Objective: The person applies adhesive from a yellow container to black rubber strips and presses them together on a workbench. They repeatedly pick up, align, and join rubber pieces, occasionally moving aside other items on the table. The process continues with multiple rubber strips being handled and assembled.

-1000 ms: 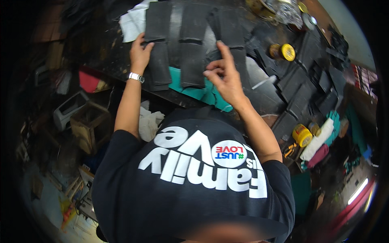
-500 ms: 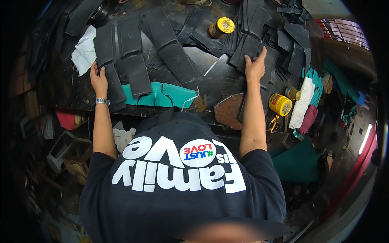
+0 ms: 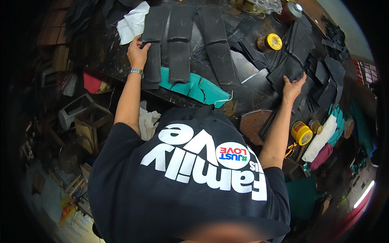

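My left hand (image 3: 138,55) is at the left edge of the leftmost strip of black sheet panels (image 3: 152,60), thumb and index finger apart. Two more strips of overlapping black panels, a middle one (image 3: 179,60) and a right one (image 3: 221,60), lie side by side to its right. My right hand (image 3: 292,88) has its thumb and fingers spread at the near end of a fanned pile of black panels (image 3: 285,73). Its fingertips touch or nearly touch the pile. Under the near ends of the strips is a green curved sheet (image 3: 194,87).
A white cloth (image 3: 133,22) lies beyond my left hand. One yellow-lidded jar (image 3: 269,42) stands among the panels; another yellow jar (image 3: 301,133) is by my right forearm, near orange-handled scissors (image 3: 290,150). A brown board (image 3: 256,126) lies at the table's near edge.
The view has swung left, so the table's things sit farther right. My right hand has moved from beside its pile to the pile's near end. My left hand stays by the leftmost strip.
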`<state>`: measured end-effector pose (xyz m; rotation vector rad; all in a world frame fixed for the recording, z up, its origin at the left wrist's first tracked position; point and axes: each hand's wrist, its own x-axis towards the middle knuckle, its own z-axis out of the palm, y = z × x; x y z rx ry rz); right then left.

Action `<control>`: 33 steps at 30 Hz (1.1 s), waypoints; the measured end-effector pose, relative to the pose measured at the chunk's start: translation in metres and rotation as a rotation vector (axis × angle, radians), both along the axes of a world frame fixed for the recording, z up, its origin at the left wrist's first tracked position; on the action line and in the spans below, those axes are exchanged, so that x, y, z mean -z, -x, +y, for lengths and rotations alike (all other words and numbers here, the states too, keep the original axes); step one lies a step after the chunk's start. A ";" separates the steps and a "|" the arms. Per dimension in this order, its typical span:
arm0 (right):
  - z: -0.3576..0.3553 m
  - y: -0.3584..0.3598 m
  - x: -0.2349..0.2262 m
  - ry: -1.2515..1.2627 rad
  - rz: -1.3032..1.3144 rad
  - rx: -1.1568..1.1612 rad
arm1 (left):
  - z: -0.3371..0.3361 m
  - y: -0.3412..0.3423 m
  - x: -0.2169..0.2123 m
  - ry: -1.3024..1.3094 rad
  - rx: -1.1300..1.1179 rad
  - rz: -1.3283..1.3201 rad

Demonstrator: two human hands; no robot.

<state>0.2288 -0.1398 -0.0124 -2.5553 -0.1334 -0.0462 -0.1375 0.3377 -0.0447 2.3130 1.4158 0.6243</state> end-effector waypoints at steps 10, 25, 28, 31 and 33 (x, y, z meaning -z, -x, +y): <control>0.002 -0.014 -0.050 -0.700 0.099 -0.045 | -0.003 -0.029 -0.100 0.722 0.244 -0.804; 0.105 0.130 -0.157 -1.051 0.022 -0.678 | -0.120 -0.075 -0.082 0.527 0.659 -0.362; 0.132 0.154 -0.130 -1.157 0.556 -0.765 | -0.151 -0.092 -0.098 1.721 0.590 -0.803; 0.139 0.159 -0.101 -1.037 0.719 -0.739 | -0.158 -0.106 -0.103 1.625 0.470 -1.071; 0.134 0.157 -0.088 -0.923 0.746 -0.719 | -0.152 -0.113 -0.099 1.395 0.533 -1.158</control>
